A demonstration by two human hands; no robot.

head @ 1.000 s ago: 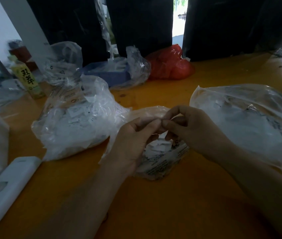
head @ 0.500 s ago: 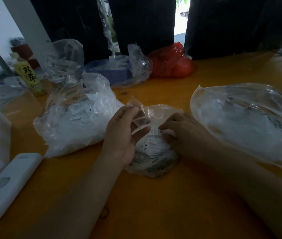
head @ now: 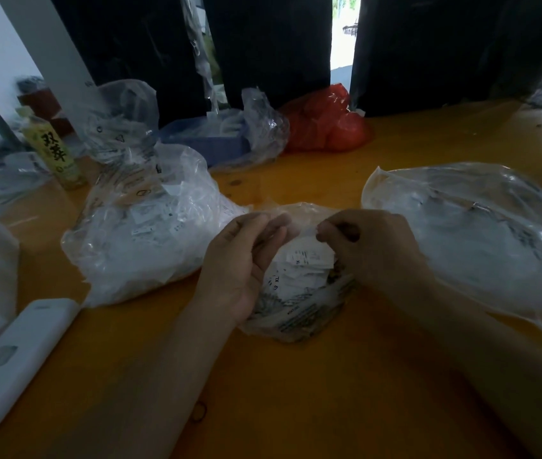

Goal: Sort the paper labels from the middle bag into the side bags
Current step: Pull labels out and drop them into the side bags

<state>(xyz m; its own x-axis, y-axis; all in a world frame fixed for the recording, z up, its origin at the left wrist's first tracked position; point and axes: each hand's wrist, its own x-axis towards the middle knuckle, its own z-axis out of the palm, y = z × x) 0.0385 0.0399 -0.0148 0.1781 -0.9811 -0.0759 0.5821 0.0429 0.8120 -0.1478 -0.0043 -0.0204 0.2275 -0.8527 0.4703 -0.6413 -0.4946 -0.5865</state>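
A white case is seen at the left edge of the orange worktop, with a bottle behind it. The left bag, full of labels, lies just beside the left hand, whose fingers are loosely curled at the middle bag's mouth; whether the plastic is gripped cannot be told. One label is pinched by the right hand above the middle bag. The right bag lies flat just beyond that hand.
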